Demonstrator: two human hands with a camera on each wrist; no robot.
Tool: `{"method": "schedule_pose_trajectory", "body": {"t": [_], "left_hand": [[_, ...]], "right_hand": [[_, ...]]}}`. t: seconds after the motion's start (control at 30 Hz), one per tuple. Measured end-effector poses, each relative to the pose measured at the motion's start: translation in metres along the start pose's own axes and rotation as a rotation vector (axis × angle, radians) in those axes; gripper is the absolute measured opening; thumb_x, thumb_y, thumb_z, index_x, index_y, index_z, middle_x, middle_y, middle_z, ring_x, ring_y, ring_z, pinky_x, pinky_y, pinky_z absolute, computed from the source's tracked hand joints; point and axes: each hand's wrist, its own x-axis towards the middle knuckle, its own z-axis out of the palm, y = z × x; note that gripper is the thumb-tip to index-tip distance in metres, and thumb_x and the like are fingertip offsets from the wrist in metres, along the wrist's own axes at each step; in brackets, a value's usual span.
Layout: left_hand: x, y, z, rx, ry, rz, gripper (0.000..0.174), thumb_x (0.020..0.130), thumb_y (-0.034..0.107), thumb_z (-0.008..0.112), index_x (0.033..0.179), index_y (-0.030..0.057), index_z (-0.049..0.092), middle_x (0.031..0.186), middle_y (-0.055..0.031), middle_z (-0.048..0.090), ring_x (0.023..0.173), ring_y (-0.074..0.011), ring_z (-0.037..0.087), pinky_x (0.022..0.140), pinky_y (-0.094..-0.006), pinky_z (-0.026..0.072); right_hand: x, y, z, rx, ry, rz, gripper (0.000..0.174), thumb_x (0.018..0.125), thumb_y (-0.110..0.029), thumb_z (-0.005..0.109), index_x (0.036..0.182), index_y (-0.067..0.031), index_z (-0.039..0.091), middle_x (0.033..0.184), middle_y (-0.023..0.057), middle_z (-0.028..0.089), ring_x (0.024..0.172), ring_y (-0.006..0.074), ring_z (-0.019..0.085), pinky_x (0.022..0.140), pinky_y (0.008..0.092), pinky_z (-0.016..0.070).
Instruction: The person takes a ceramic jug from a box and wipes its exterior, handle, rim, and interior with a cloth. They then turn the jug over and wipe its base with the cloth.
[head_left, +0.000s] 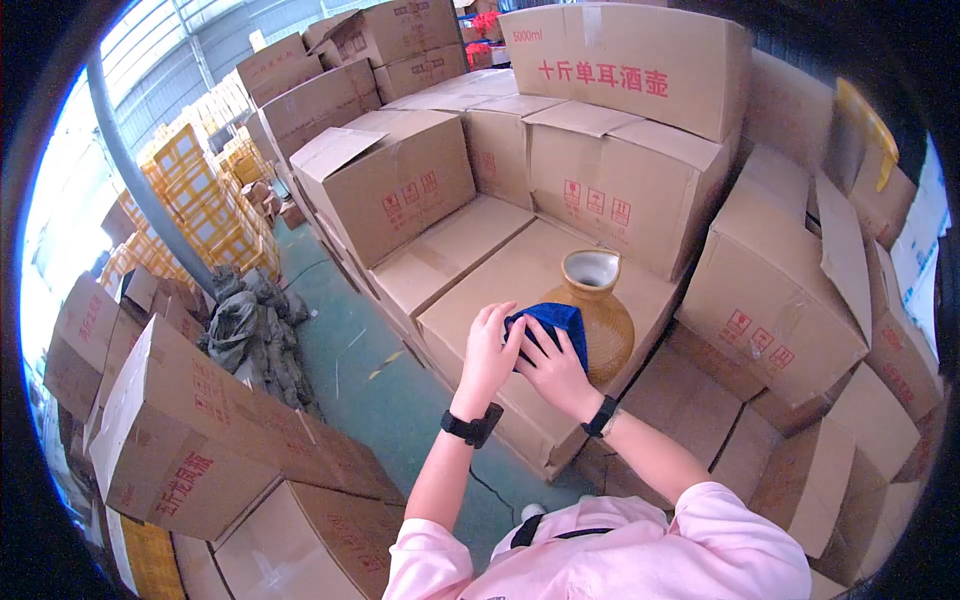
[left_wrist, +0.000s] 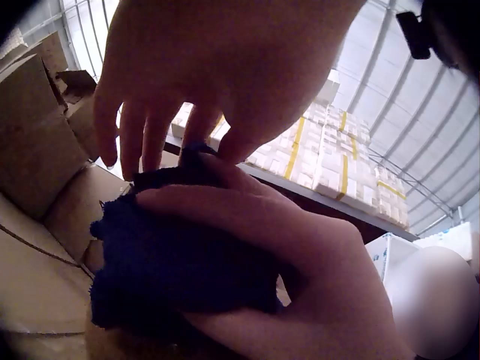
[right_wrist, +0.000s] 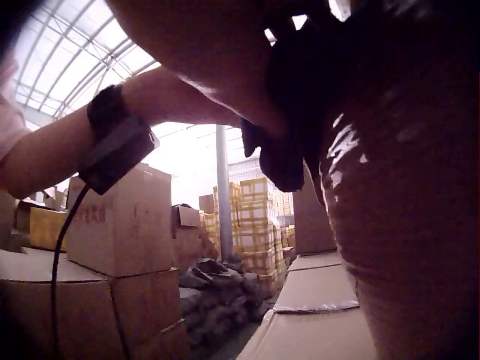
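Note:
An ochre ceramic jar (head_left: 606,322) with a pale glazed mouth stands on a flat cardboard box (head_left: 500,290). A blue cloth (head_left: 556,322) lies against the jar's near side. My left hand (head_left: 508,328) pinches the cloth's left edge between fingers and thumb. My right hand (head_left: 538,342) lies on the cloth with straight fingers and presses it to the jar. In the left wrist view the left hand (left_wrist: 204,141) pinches a raised fold of the blue cloth (left_wrist: 165,270), with the right hand's fingers (left_wrist: 247,217) flat across it. The right wrist view shows the jar (right_wrist: 409,232) close and dark, the cloth (right_wrist: 289,150) hanging beside it.
Stacked cardboard boxes (head_left: 620,70) with red print rise behind and to the right of the jar. More boxes (head_left: 190,440) stand at the left across a green floor aisle (head_left: 380,390). Grey sacks (head_left: 255,330) lie by a metal pillar (head_left: 130,160). Yellow-taped cartons (head_left: 195,190) are stacked beyond.

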Motion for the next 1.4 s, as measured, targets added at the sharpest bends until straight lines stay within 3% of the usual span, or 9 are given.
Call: {"method": "schedule_pose_trajectory", "body": {"t": [0.27, 0.37, 0.5, 0.53, 0.7, 0.87, 1.17, 1.27, 1.4], "left_hand": [[-0.008, -0.004, 0.003, -0.059, -0.119, 0.009, 0.031, 0.089, 0.018, 0.058, 0.113, -0.0010, 0.057, 0.107, -0.0200, 0.060, 0.102, -0.0336, 0.056, 0.088, -0.0388, 0.0454], [-0.009, -0.014, 0.010, -0.171, -0.131, -0.055, 0.031, 0.090, 0.016, 0.056, 0.117, 0.0006, 0.056, 0.107, -0.0194, 0.059, 0.104, -0.0321, 0.057, 0.089, -0.0373, 0.0452], [-0.009, -0.016, 0.020, -0.218, -0.128, 0.021, 0.034, 0.091, 0.014, 0.054, 0.124, 0.0033, 0.053, 0.113, -0.0190, 0.056, 0.105, -0.0316, 0.056, 0.091, -0.0365, 0.0446], [-0.009, -0.017, 0.023, -0.216, -0.124, 0.052, 0.035, 0.091, 0.013, 0.054, 0.125, 0.0040, 0.052, 0.115, -0.0189, 0.055, 0.106, -0.0316, 0.055, 0.091, -0.0363, 0.0443], [-0.010, -0.014, 0.031, -0.129, -0.142, 0.086, 0.044, 0.090, 0.013, 0.055, 0.132, 0.0069, 0.044, 0.119, -0.0192, 0.051, 0.109, -0.0343, 0.053, 0.092, -0.0389, 0.0440], [-0.012, -0.017, 0.028, 0.154, -0.148, 0.181, 0.050, 0.088, 0.015, 0.058, 0.134, 0.0055, 0.040, 0.117, -0.0205, 0.053, 0.106, -0.0370, 0.053, 0.090, -0.0427, 0.0440], [-0.012, -0.032, 0.041, -0.102, -0.102, -0.035, 0.032, 0.093, 0.019, 0.049, 0.118, -0.0014, 0.048, 0.105, -0.0218, 0.059, 0.100, -0.0371, 0.057, 0.086, -0.0415, 0.0456], [-0.006, -0.028, 0.042, -0.258, -0.106, -0.168, 0.027, 0.097, 0.021, 0.044, 0.111, -0.0009, 0.051, 0.094, -0.0185, 0.062, 0.089, -0.0298, 0.062, 0.078, -0.0376, 0.0483], [-0.002, -0.030, 0.051, -0.466, -0.064, -0.240, 0.025, 0.098, 0.024, 0.045, 0.103, 0.0000, 0.052, 0.079, -0.0067, 0.058, 0.072, -0.0125, 0.055, 0.065, -0.0288, 0.0475]], "right_hand": [[-0.028, 0.004, -0.008, 0.095, 0.074, 0.015, 0.028, 0.078, -0.011, 0.057, 0.104, -0.0086, 0.066, 0.129, 0.0149, 0.052, 0.120, 0.0275, 0.050, 0.088, 0.0342, 0.0457], [-0.037, 0.002, -0.023, 0.116, 0.077, 0.158, 0.030, 0.076, -0.008, 0.057, 0.105, -0.0083, 0.066, 0.129, 0.0176, 0.051, 0.119, 0.0300, 0.050, 0.090, 0.0375, 0.0451], [-0.051, 0.009, -0.028, 0.165, 0.044, 0.303, 0.052, 0.065, -0.009, 0.069, 0.116, -0.0106, 0.059, 0.135, 0.0177, 0.045, 0.122, 0.0310, 0.046, 0.096, 0.0423, 0.0378], [-0.054, 0.011, -0.029, 0.150, 0.035, 0.334, 0.060, 0.061, -0.012, 0.073, 0.119, -0.0122, 0.057, 0.136, 0.0169, 0.044, 0.122, 0.0298, 0.045, 0.099, 0.0452, 0.0320], [-0.070, 0.021, -0.031, 0.140, 0.089, 0.462, 0.062, 0.062, -0.018, 0.075, 0.122, -0.0167, 0.056, 0.136, 0.0156, 0.042, 0.125, 0.0326, 0.040, 0.106, 0.0538, 0.0235], [-0.094, 0.034, -0.022, 0.273, 0.224, 0.514, 0.065, 0.065, -0.014, 0.072, 0.127, -0.0149, 0.052, 0.140, 0.0216, 0.035, 0.128, 0.0404, 0.035, 0.106, 0.0565, 0.0242], [-0.061, 0.037, -0.035, 0.192, 0.013, 0.354, 0.056, 0.070, -0.029, 0.069, 0.122, -0.0129, 0.056, 0.138, 0.0160, 0.042, 0.129, 0.0353, 0.037, 0.106, 0.0553, 0.0236], [-0.047, 0.031, -0.030, 0.126, -0.013, 0.347, 0.053, 0.067, -0.029, 0.071, 0.116, -0.0105, 0.059, 0.136, 0.0146, 0.045, 0.128, 0.0325, 0.037, 0.105, 0.0538, 0.0247], [-0.030, 0.019, -0.022, 0.046, -0.085, 0.303, 0.053, 0.065, -0.025, 0.073, 0.113, -0.0077, 0.060, 0.136, 0.0144, 0.045, 0.128, 0.0287, 0.038, 0.105, 0.0517, 0.0261]]}}
